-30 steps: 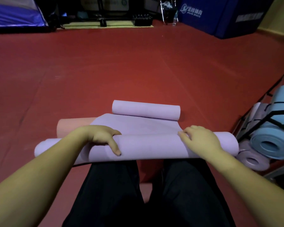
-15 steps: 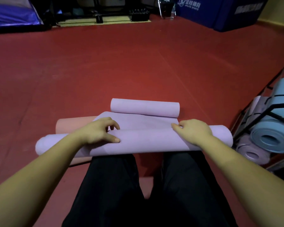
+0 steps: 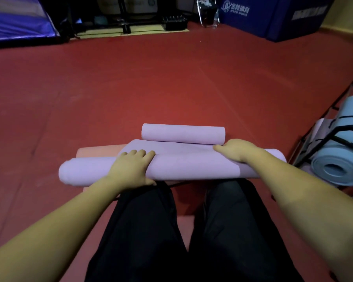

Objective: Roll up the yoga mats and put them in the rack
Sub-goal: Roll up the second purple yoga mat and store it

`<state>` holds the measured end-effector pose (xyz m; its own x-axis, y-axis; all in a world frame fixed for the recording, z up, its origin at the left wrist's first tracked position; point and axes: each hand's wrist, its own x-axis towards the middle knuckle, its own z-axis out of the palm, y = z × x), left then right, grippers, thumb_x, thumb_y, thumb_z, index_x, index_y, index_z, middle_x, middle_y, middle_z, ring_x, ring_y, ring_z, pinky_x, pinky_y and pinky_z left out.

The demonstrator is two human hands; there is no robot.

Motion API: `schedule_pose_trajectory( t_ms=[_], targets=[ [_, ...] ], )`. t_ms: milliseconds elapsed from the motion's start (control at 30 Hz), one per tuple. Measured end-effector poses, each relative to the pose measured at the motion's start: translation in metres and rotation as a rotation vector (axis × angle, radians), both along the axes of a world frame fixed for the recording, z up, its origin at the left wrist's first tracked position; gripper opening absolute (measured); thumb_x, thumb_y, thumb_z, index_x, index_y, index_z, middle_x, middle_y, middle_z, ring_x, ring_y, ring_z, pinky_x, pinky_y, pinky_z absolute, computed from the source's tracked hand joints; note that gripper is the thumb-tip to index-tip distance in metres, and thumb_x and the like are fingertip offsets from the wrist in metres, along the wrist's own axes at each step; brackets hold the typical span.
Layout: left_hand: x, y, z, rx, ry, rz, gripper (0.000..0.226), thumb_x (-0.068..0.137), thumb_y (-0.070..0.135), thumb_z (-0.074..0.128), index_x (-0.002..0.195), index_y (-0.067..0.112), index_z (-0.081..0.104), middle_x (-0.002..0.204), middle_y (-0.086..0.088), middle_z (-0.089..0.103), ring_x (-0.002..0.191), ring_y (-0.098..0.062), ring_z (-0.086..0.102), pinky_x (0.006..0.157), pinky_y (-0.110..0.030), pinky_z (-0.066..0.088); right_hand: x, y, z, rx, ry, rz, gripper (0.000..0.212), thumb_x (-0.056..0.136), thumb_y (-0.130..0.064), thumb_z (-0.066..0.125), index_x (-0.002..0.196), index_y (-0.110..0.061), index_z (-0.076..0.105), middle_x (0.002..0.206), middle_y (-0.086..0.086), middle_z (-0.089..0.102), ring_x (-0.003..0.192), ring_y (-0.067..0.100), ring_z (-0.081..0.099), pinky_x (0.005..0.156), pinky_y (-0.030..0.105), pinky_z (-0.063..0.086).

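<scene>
Presently, head view: lilac yoga mat (image 3: pixel 192 165), part-rolled, on the red floor (image 3: pixel 171 88) before the knees. Left hand (image 3: pixel 131 167) grips the roll, fingers curled over; right hand (image 3: pixel 237 152) likewise grips it. Rack (image 3: pixel 326 137), right, holds a blue rolled mat (image 3: pixel 338 159).

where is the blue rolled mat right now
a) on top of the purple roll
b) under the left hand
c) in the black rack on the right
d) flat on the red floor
c: the blue rolled mat sits inside the black rack at the right edge, apart from both hands.
</scene>
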<state>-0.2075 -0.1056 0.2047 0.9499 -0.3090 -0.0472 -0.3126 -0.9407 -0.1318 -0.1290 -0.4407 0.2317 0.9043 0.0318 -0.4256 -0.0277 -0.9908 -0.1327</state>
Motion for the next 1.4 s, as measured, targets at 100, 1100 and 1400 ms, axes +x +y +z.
schedule_pose_trajectory(
  t_ms=[100,1100,1400],
  targets=[
    [0.003,0.003,0.027,-0.048,0.144,-0.02,0.081,0.065,0.077,0.066,0.127,0.032,0.042,0.112,0.006,0.058,0.107,-0.023,0.055,0.072,-0.035,0.042,0.0,0.0,0.012,0.046,0.093,-0.019,0.069,0.093,-0.063,0.038,0.139,-0.014,0.053,0.15,0.011,0.045,0.132,0.029,0.046,0.104,0.038,0.035],
    [0.057,0.02,0.024,-0.614,0.539,0.099,0.059,0.059,0.064,0.081,0.109,0.038,0.062,0.101,0.01,0.048,0.096,-0.007,0.045,0.08,-0.026,0.036,-0.039,0.012,-0.027,-0.096,-0.575,0.061,0.071,0.088,-0.065,0.027,0.093,-0.011,0.073,0.094,0.012,0.068,0.092,0.035,0.063,0.076,0.037,0.044],
    [-0.001,-0.006,-0.024,-0.056,-0.065,0.006,0.113,0.055,0.086,0.054,0.142,0.013,0.046,0.127,-0.009,0.054,0.115,-0.033,0.05,0.102,-0.057,0.038,-0.01,0.022,-0.009,-0.121,-0.275,0.081,0.07,0.097,-0.065,0.023,0.108,-0.014,0.071,0.115,0.013,0.067,0.106,0.033,0.061,0.082,0.036,0.045]
  ],
)
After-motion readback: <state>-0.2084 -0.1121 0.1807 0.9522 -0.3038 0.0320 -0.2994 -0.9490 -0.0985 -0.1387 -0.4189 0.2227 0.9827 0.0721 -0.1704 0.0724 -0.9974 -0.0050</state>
